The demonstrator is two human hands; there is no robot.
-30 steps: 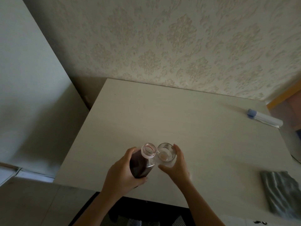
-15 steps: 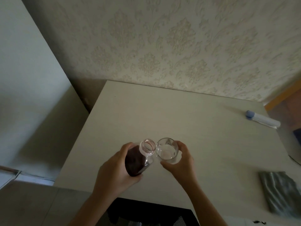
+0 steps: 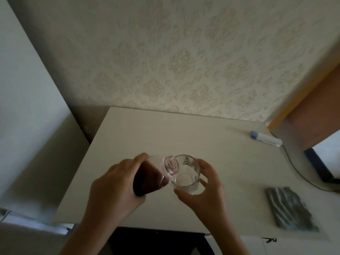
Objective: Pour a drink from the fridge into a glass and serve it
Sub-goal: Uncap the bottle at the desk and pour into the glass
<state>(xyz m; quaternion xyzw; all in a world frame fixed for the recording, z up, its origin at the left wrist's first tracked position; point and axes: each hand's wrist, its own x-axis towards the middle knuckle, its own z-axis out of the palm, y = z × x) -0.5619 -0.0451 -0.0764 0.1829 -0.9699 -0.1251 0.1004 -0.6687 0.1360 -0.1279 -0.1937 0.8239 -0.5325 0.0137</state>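
Note:
My left hand [image 3: 114, 188] grips a clear bottle of dark drink [image 3: 149, 178], tilted to the right with its uncapped neck over the rim of a clear glass [image 3: 186, 174]. My right hand [image 3: 207, 188] wraps around the glass from the right and front, holding it on the pale table [image 3: 184, 137]. The glass looks empty; no liquid shows in it. The dark drink sits in the lower body of the bottle and has not reached the neck.
A white tube with a blue cap [image 3: 265, 139] lies at the table's back right, with a dark cable [image 3: 298, 172] trailing beside it. A grey folded cloth [image 3: 288, 208] rests at the right front. A patterned wall stands behind the table.
The bottle has tipped further to the right, its mouth moving from beside the glass to over its rim. Both hands stayed on their objects; the view shifted closer.

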